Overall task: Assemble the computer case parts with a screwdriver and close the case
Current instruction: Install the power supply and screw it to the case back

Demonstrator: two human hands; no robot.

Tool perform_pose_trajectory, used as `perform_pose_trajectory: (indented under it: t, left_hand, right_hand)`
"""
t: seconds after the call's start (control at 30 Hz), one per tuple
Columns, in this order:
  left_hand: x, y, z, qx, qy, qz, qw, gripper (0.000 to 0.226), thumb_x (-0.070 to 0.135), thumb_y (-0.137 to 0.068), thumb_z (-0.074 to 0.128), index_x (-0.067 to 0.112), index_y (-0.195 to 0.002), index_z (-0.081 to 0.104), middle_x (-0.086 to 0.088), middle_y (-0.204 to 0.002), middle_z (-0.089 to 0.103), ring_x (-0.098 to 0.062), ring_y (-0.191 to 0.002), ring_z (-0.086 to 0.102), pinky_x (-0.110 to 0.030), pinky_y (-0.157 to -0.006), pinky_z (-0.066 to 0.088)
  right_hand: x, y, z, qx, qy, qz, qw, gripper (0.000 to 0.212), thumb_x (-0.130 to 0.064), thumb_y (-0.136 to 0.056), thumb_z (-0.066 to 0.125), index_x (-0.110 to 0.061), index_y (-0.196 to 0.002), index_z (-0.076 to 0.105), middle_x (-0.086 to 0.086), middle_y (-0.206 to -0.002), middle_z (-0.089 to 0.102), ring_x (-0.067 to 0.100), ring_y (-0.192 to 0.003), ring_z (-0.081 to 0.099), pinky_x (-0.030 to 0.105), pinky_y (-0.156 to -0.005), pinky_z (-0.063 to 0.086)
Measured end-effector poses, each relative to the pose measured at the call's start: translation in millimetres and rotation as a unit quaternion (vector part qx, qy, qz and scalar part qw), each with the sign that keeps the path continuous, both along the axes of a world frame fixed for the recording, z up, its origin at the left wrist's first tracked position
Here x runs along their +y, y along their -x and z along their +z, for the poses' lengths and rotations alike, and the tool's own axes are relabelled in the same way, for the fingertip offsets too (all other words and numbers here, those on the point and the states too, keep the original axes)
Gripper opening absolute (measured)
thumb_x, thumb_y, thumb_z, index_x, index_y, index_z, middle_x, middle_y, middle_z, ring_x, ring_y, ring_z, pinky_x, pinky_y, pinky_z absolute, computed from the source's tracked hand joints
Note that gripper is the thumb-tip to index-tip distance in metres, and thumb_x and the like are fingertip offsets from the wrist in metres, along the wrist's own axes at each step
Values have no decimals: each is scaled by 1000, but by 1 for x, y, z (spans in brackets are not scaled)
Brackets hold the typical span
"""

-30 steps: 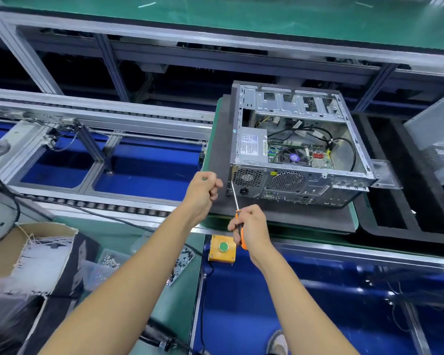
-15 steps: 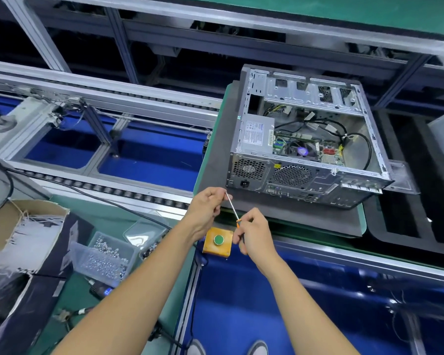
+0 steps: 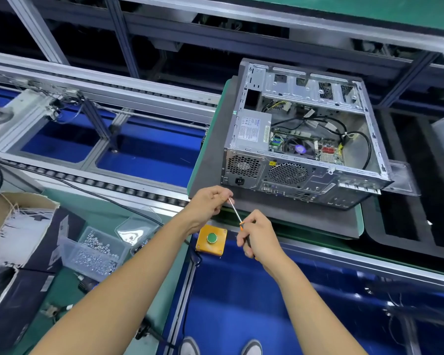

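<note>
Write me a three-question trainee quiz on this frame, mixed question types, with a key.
1. True or false: the side panel already covers the computer case.
2. Which hand grips the handle of the screwdriver? A) left hand B) right hand C) neither
3. Fill in: the round button on the yellow box is ____.

Key: 1 false, the case is open and its cables and board show. 2 B; the left hand's fingers pinch at the tip of the shaft. 3 green.

Bare matt sheet-metal computer case (image 3: 300,175) on a dull grey mat (image 3: 215,149) (foam-like); clear plastic screw box (image 3: 92,252).
</note>
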State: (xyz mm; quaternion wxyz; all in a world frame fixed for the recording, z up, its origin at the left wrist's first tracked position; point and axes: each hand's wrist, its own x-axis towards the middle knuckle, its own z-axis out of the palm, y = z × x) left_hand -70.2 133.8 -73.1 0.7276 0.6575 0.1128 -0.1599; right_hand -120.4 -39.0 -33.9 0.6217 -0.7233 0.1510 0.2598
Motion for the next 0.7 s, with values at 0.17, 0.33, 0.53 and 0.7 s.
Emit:
perform_pose_trajectory:
  t: [0.17,0.33,0.53,0.7]
  left_hand:
    - [-8,1,7,71,175,51,981,21,29,-100,62,11,-108,69,0,-86,68,-5,-59,40,-17,-52,34]
    - [-20,0,11,105,197,133,966,27,36,-98,65,13,-111,71,3,-85,64,-5,-58,38,-17,-48,32]
    - [-24,-7,16,135,160,167,963,29,34,-101,61,12,-115,72,3,-88,62,-5,-60,36,-19,-51,28]
    - [-23,-8,15,131,131,184,965,25,32,-101,62,13,-110,75,2,-89,65,-5,-57,36,-17,-46,30]
  right_hand:
    - [4,0,-10,-37,-31,-17,999,8,-1,-98,43,-6,-94,48,17,-69,71,21,-39,39,26,-42,30]
    - [22,3,-21,-20,-72,-92,993,9,-10,-102,51,-1,-99,53,13,-82,78,18,-45,49,25,-41,37]
    - [41,0,-23,-37,-44,-117,991,5,-10,-100,51,-4,-99,52,8,-78,78,14,-46,55,26,-41,38]
    - [52,0,-22,-24,-43,-134,990,4,-8,-99,51,-6,-100,54,4,-76,77,14,-46,58,26,-41,41]
